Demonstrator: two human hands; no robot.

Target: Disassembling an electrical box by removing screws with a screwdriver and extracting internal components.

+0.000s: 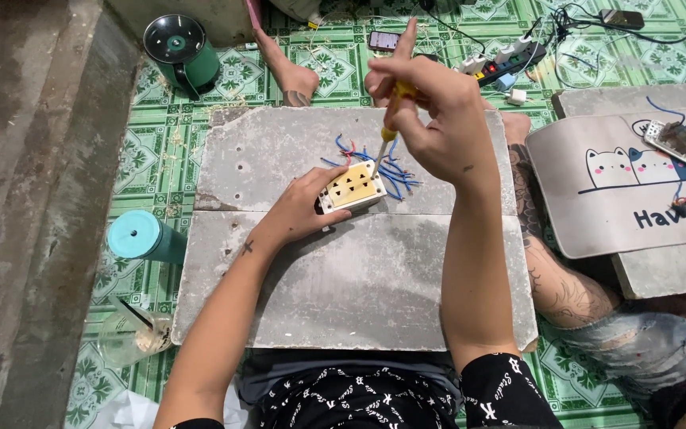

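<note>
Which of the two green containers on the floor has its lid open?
The dark green kettle-like pot at the top left, seen open from above; the teal-lidded tumbler beside the slab is closed.

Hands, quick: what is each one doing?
Left hand: closed on the socket.
Right hand: closed on the screwdriver, tip at the socket.

- A dark green kettle (180,49) with its lid on stands on the green patterned floor mat (152,151), upper left.
- A teal cylinder (143,237) lies left of the grey slab (359,286).
- A clear plastic cup (132,334), apparently with a straw, sits near it.
- A power strip (510,59) with plugs and a phone (383,40) lie at the top.
- A cat-print pad (621,187) lies to the right.
</note>
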